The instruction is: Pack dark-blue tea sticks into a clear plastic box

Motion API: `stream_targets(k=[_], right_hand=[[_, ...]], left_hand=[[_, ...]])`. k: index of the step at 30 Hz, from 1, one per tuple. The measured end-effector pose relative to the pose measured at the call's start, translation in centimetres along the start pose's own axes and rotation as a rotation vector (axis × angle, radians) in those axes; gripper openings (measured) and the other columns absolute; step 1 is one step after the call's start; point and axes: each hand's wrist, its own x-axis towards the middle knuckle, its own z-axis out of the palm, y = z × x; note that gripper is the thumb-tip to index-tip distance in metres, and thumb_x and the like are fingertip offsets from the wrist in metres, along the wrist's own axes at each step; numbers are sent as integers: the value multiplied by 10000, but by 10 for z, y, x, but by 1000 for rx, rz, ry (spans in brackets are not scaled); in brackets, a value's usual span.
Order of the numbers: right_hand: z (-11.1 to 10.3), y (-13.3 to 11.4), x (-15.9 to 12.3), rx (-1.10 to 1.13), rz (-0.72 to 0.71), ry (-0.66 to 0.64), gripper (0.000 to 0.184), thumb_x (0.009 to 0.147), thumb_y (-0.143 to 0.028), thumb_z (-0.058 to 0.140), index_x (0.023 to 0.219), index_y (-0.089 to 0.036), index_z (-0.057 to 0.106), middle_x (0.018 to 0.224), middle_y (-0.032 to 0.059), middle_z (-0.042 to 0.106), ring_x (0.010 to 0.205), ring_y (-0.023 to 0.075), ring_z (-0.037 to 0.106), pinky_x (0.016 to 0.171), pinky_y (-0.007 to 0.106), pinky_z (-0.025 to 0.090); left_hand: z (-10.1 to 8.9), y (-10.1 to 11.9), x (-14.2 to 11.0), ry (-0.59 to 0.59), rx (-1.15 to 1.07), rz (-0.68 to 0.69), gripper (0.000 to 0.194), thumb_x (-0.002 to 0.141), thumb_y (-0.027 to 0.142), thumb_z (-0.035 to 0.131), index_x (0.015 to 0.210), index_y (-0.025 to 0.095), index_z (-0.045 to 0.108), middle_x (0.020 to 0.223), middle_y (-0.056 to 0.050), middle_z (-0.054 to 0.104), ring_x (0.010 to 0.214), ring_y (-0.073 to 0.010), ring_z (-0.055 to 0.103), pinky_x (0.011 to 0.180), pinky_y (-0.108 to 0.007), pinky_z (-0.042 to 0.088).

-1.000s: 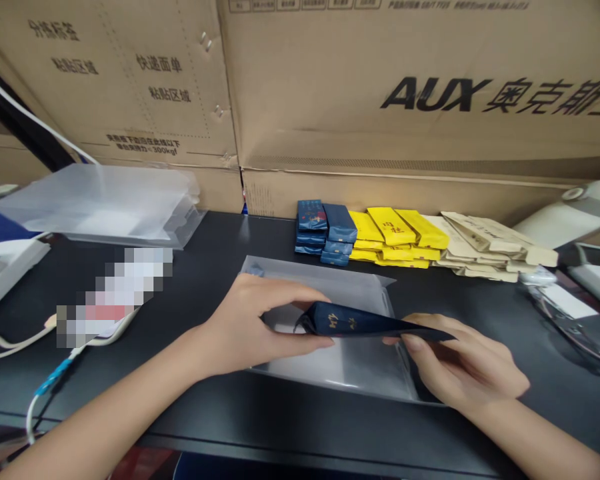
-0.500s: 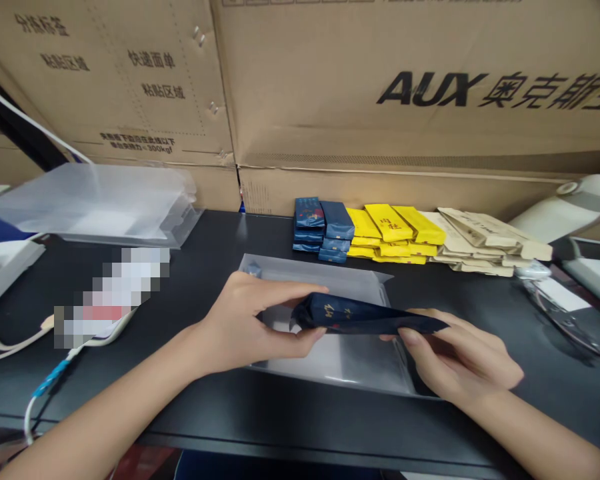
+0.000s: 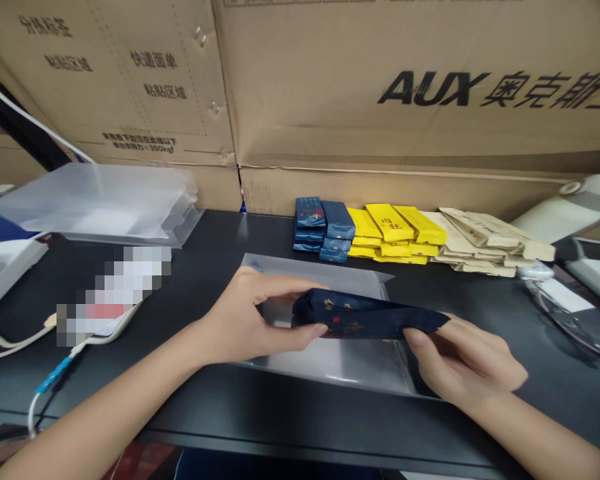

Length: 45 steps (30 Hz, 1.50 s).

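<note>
A dark blue packet [image 3: 365, 315] with gold writing is held level between both hands. My left hand [image 3: 260, 317] grips its thicker left end, thumb on the near side and fingers on the far side. At the flat right end, my right hand [image 3: 460, 353] pinches the packet between thumb and fingers. Beneath the hands a clear plastic box [image 3: 325, 363] lies on the black table, partly hidden by them. Behind it stand stacks of blue packets [image 3: 337, 220], yellow packets [image 3: 390, 223] and cream packets [image 3: 480, 233].
Folded clear plastic sheets [image 3: 115, 200] lie at the back left. A blurred-out object [image 3: 125, 287] with a white cable is on the left. Eyeglasses [image 3: 560, 320] and a white device [image 3: 575, 200] are at right. Cardboard [image 3: 380, 133] walls off the back of the black table [image 3: 220, 413].
The blue packet has tilted so more of its printed face shows toward me. Both hands keep their hold with little movement, and the view has shifted slightly.
</note>
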Motion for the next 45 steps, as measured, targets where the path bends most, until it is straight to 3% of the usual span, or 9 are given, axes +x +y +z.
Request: stream_targets(k=[7, 17, 30, 37, 45], right_hand=[[1, 5, 4, 32, -28, 49, 51, 810, -172, 649, 826, -216, 669, 614, -1, 682, 486, 170, 651, 481, 260, 573], [1, 4, 11, 30, -66, 45, 115, 840, -199, 620, 725, -189, 627, 553, 5, 634, 443, 144, 621, 439, 227, 549], [-1, 1, 15, 53, -68, 32, 130, 834, -201, 617, 705, -206, 630, 516, -9, 619, 439, 152, 625, 435, 229, 551], [-2, 1, 14, 58, -64, 32, 149, 844, -229, 601, 699, -208, 623, 527, 0, 621, 437, 148, 620, 437, 223, 551], [-3, 4, 7, 73, -20, 14, 53, 797, -171, 632, 755, -203, 634, 588, 10, 649, 481, 150, 636, 482, 228, 563]], left_hand=[[2, 0, -1, -76, -260, -140, 294, 683, 193, 754, 964, 118, 720, 799, -54, 755, 664, -168, 701, 605, -225, 598], [0, 0, -2, -26, -184, -82, 402, 661, 179, 781, 1053, 142, 697, 681, -6, 718, 452, -51, 527, 417, -133, 461], [-1, -5, -2, -28, -105, -49, 381, 680, 193, 756, 1057, 176, 705, 742, -6, 707, 427, -26, 421, 348, -128, 333], [-2, -5, -2, -107, -111, -153, 361, 725, 236, 717, 1082, 183, 699, 767, -30, 701, 500, -70, 507, 415, -159, 417], [-3, -6, -2, -124, -115, -149, 345, 737, 285, 721, 1066, 182, 706, 751, -33, 681, 541, -89, 525, 418, -172, 403]])
